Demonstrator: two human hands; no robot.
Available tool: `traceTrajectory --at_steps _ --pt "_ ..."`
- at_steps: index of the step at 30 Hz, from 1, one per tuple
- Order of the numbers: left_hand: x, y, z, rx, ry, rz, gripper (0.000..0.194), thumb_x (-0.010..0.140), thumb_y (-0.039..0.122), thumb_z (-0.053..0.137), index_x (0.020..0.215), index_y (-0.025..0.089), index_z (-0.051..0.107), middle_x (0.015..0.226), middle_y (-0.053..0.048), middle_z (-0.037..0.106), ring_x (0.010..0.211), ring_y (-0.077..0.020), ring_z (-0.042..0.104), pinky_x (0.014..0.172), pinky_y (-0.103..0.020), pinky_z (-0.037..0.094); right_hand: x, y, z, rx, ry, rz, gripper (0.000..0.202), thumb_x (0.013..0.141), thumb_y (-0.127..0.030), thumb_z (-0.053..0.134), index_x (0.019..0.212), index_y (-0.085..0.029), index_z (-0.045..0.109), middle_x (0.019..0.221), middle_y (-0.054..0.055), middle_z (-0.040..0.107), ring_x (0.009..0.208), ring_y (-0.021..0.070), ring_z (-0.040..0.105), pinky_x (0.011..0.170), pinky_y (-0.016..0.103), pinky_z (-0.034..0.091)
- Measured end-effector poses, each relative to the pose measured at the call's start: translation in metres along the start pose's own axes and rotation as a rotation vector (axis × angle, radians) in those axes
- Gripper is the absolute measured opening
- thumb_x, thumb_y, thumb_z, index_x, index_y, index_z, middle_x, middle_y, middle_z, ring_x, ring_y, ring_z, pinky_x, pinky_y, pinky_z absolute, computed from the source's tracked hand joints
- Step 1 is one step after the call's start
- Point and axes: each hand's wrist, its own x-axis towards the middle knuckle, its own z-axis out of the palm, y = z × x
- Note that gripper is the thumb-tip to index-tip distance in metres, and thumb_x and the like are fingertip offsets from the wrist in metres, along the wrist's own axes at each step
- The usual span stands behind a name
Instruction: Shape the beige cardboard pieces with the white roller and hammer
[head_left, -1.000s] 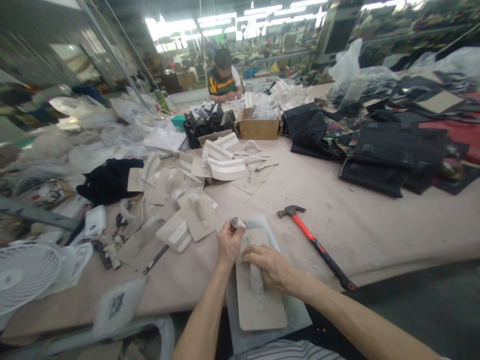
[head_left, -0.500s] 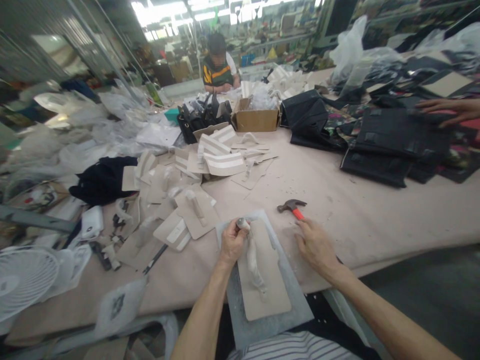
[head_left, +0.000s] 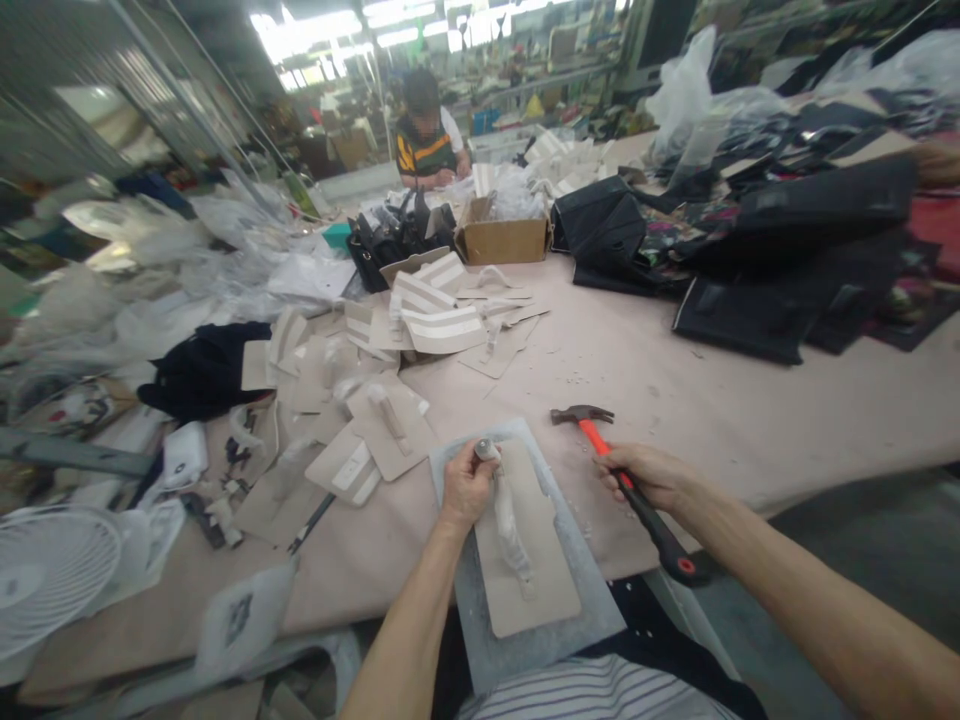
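My left hand (head_left: 466, 487) is closed around a short cylindrical piece with a grey metal top (head_left: 486, 449), held upright over the upper end of a beige panel (head_left: 529, 590). A plastic-wrapped handle strap (head_left: 511, 530) runs along that panel. Beneath it lies a grey slab (head_left: 495, 655), whose near end reaches my lap. My right hand (head_left: 637, 475) grips a claw hammer (head_left: 594, 436) by its red and black handle, to the right of the slab. The hammer's head points away from me, above the table or on it; I cannot tell which.
Beige panels with straps (head_left: 390, 425) are piled on the left of the table (head_left: 720, 430). A cardboard box (head_left: 504, 241) and black bags (head_left: 397, 235) stand behind. Black fabric pieces (head_left: 750, 315) lie at right. A white fan (head_left: 56, 575) is at left. A co-worker (head_left: 427, 140) sits opposite.
My right hand has closed around the hammer's handle and raised its butt end into view. My left hand stays in place. At right, another person's hand has lifted a black fabric piece.
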Motion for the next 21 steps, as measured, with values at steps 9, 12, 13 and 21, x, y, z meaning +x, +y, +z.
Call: traceTrajectory --at_steps 9,12,13,21 --pt "-0.001 0.005 0.001 0.123 -0.040 0.086 0.018 0.081 0.022 0.060 0.093 0.019 0.072 0.084 -0.002 0.075 0.078 -0.0183 0.069 0.075 -0.027 0.052 -0.061 -0.056 0.023 -0.312 0.281 -0.697 0.018 0.098 -0.035 0.037 0.088 -0.022 0.046 0.062 -0.002 0.049 0.051 0.0121 0.040 0.051 0.026 0.023" --pt "-0.002 0.004 0.002 0.153 -0.041 0.075 0.016 0.082 0.022 0.059 0.091 0.019 0.072 0.075 -0.001 0.073 0.069 -0.0172 0.066 0.067 -0.026 0.050 -0.065 -0.066 0.017 -0.656 0.203 -0.781 0.012 0.096 -0.022 0.040 0.089 -0.020 0.050 0.061 0.000 0.053 0.049 0.0118 0.036 0.051 0.029 0.016" --pt "-0.002 0.004 0.002 0.156 -0.044 0.072 0.016 0.082 0.023 0.059 0.091 0.019 0.072 0.074 -0.001 0.072 0.067 -0.0171 0.066 0.066 -0.026 0.050 -0.067 -0.072 0.012 -0.698 0.199 -0.796 0.011 0.096 -0.021 0.042 0.089 -0.020 0.050 0.060 0.000 0.053 0.048 0.0116 0.036 0.050 0.029 0.016" --pt "-0.001 0.000 0.001 0.128 -0.055 0.081 0.018 0.081 0.022 0.059 0.095 0.019 0.071 0.085 -0.003 0.074 0.080 -0.0188 0.068 0.076 -0.028 0.052 -0.083 -0.093 0.002 -0.207 0.680 -0.939 0.015 0.103 -0.031 0.036 0.102 -0.023 0.048 0.064 -0.003 0.052 0.051 0.0130 0.046 0.052 0.026 0.030"
